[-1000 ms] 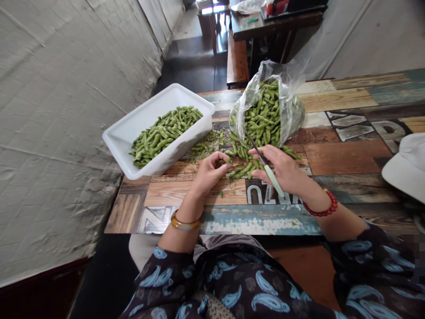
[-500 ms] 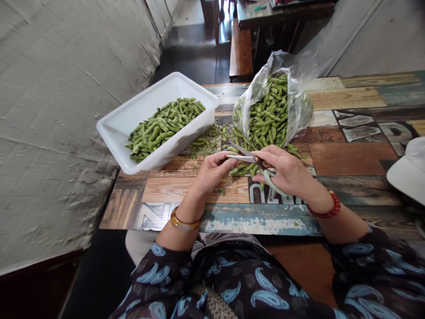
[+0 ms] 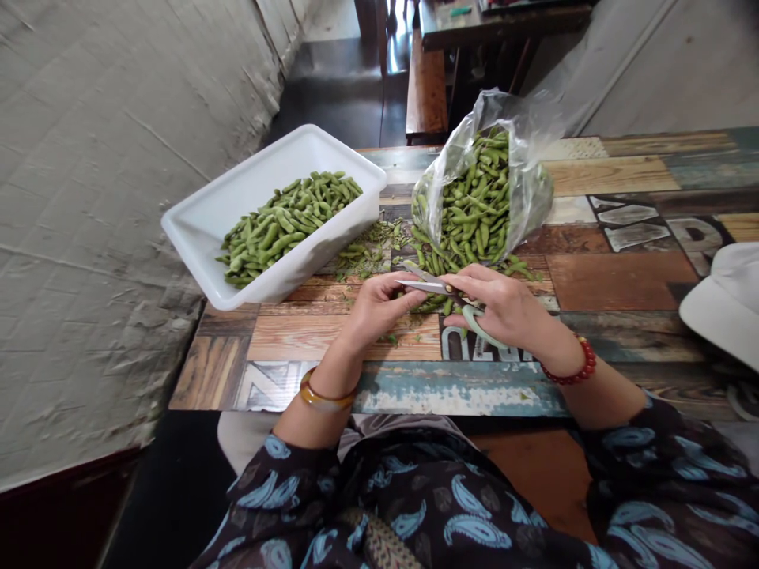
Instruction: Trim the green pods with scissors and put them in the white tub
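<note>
My right hand (image 3: 504, 304) grips a pair of scissors (image 3: 424, 286) by its pale green handles, the blades a little apart and pointing left. The blades reach across the fingertips of my left hand (image 3: 383, 307), which pinches a green soybean pod that is almost wholly hidden by fingers and blades. Beyond my hands, a clear plastic bag (image 3: 527, 186) lies with its mouth towards me, and green pods (image 3: 480, 209) spill from it onto the table. At the left a white plastic tub (image 3: 198, 217) holds a heap of pods (image 3: 290, 229).
Small green trimmings (image 3: 371, 249) lie between the tub and the bag on the patchwork-patterned table (image 3: 622, 284). A white cap (image 3: 726, 300) is at the right edge. The rough wall (image 3: 100, 197) stands close on the left. A wooden bench (image 3: 427, 91) is behind the table.
The whole view has shifted slightly. The scissor blades have come closer together, still at my left fingertips. Both hands keep nearly the same place.
</note>
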Tool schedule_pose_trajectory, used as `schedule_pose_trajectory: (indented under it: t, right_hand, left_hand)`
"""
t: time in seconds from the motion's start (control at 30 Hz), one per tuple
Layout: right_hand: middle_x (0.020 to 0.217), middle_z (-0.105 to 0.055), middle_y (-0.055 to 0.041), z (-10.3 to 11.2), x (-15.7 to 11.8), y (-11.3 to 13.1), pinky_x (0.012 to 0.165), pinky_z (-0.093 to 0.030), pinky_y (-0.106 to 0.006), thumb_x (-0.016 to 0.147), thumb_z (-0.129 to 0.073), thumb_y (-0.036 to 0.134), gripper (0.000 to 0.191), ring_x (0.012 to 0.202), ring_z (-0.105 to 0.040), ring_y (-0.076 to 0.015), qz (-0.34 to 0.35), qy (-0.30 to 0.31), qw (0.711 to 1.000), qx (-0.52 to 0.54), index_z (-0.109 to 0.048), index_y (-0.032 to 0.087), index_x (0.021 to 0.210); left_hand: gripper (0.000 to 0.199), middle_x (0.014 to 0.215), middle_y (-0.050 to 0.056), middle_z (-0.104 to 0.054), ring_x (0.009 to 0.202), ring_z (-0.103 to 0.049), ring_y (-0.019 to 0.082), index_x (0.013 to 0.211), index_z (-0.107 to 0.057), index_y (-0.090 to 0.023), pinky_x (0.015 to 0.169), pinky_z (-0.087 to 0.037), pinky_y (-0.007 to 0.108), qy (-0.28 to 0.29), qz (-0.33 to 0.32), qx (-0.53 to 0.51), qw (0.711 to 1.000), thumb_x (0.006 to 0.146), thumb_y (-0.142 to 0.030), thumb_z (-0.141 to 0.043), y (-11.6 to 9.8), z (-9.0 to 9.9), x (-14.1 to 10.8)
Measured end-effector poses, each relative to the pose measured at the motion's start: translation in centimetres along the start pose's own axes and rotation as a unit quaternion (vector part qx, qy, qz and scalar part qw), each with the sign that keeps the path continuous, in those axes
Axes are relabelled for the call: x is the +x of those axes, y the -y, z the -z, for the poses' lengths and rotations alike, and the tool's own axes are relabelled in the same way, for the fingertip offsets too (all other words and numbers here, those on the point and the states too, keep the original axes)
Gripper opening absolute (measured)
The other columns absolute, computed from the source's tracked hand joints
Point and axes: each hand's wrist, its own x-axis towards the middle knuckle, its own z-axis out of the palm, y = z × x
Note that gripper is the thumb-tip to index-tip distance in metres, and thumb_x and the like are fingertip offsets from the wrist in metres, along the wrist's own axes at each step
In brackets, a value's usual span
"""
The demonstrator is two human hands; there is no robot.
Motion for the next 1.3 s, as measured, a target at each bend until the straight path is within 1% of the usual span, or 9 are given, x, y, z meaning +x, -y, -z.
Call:
schedule_pose_trajectory:
  t: [0.13,0.27,0.43,0.6,0.93,1.03,1.13,1.23,1.3]
  right_hand:
    - [0.109,-0.068,-0.0099,-0.06,-0.07,-0.06,0.078,-0.056,-0.037,0.092,-0.065,0.042,0.048,0.091,-0.067,-0.0250,0.007,0.004,1.000,-0.009,-0.057,0.024,0.135]
    - [0.108,-0.069,-0.0098,-0.11,-0.15,-0.02,0.074,-0.055,-0.034,0.093,-0.063,0.043,0.044,0.089,-0.068,-0.0245,0.003,0.005,0.999,-0.033,-0.060,0.022,0.132]
    - [0.108,-0.069,-0.0097,0.03,-0.12,0.00,0.073,-0.054,-0.034,0.093,-0.062,0.045,0.043,0.088,-0.068,-0.0241,-0.015,-0.006,0.999,-0.050,-0.061,0.022,0.130]
    - [0.111,-0.066,-0.0099,0.23,0.04,-0.01,0.078,-0.055,-0.037,0.088,-0.069,0.044,0.051,0.094,-0.066,-0.0261,-0.011,0.004,0.999,-0.031,-0.059,0.023,0.133]
    - [0.108,-0.066,-0.0089,-0.14,0.02,-0.13,0.078,-0.056,-0.037,0.089,-0.068,0.041,0.048,0.093,-0.066,-0.0255,0.014,0.004,0.999,-0.029,-0.058,0.025,0.134]
    - [0.106,-0.067,-0.0091,-0.17,-0.06,-0.17,0.077,-0.056,-0.036,0.091,-0.066,0.041,0.045,0.092,-0.067,-0.0254,0.017,0.002,0.999,-0.044,-0.059,0.023,0.132]
    - [0.105,-0.068,-0.0097,-0.24,-0.13,-0.01,0.074,-0.055,-0.035,0.093,-0.063,0.041,0.044,0.089,-0.067,-0.0250,0.011,0.008,0.998,-0.063,-0.059,0.020,0.131]
    - [0.105,-0.069,-0.0092,-0.38,-0.15,0.15,0.072,-0.054,-0.034,0.094,-0.062,0.041,0.041,0.087,-0.068,-0.0242,0.003,0.009,0.997,-0.077,-0.059,0.021,0.130]
    - [0.106,-0.069,-0.0091,-0.46,-0.11,0.08,0.072,-0.054,-0.033,0.094,-0.061,0.043,0.040,0.087,-0.068,-0.0242,-0.001,0.003,0.997,-0.080,-0.060,0.022,0.128]
  left_hand:
    - [0.021,0.089,0.006,-0.075,0.083,-0.065,0.018,0.092,-0.080,-0.017,0.079,-0.049,0.031,0.014,0.000,0.003,1.000,0.079,-0.033,-0.078,-0.36,0.02,0.02]
    - [0.020,0.078,0.005,-0.071,0.073,-0.061,0.016,0.084,-0.079,-0.015,0.070,-0.046,0.028,-0.007,0.008,0.011,1.000,0.079,-0.035,-0.078,-0.34,0.06,-0.02]
    - [0.021,0.088,0.006,-0.075,0.083,-0.063,0.019,0.089,-0.079,-0.017,0.079,-0.048,0.031,-0.029,-0.002,0.030,0.999,0.079,-0.035,-0.077,-0.18,0.14,0.05]
    - [0.020,0.091,0.007,-0.076,0.086,-0.066,0.020,0.088,-0.079,-0.020,0.084,-0.050,0.034,-0.037,-0.021,0.041,0.998,0.081,-0.038,-0.075,-0.18,0.14,0.10]
    - [0.019,0.094,0.007,-0.077,0.088,-0.067,0.020,0.087,-0.078,-0.019,0.084,-0.050,0.033,-0.002,-0.015,0.023,1.000,0.082,-0.037,-0.075,-0.27,-0.02,-0.01]
    - [0.018,0.094,0.007,-0.076,0.088,-0.066,0.020,0.087,-0.079,-0.020,0.084,-0.049,0.034,0.002,-0.024,0.024,0.999,0.083,-0.037,-0.074,-0.23,0.02,-0.01]
    - [0.018,0.088,0.007,-0.072,0.085,-0.062,0.019,0.084,-0.079,-0.020,0.081,-0.046,0.033,-0.011,-0.031,0.041,0.999,0.083,-0.037,-0.074,-0.14,0.08,0.01]
    - [0.017,0.077,0.004,-0.064,0.076,-0.054,0.016,0.079,-0.079,-0.019,0.073,-0.043,0.031,-0.033,-0.032,0.060,0.997,0.080,-0.036,-0.077,-0.04,0.11,0.06]
    - [0.017,0.070,0.002,-0.058,0.069,-0.049,0.014,0.079,-0.078,-0.018,0.066,-0.039,0.029,-0.050,-0.016,0.047,0.997,0.078,-0.036,-0.078,-0.04,0.10,0.09]
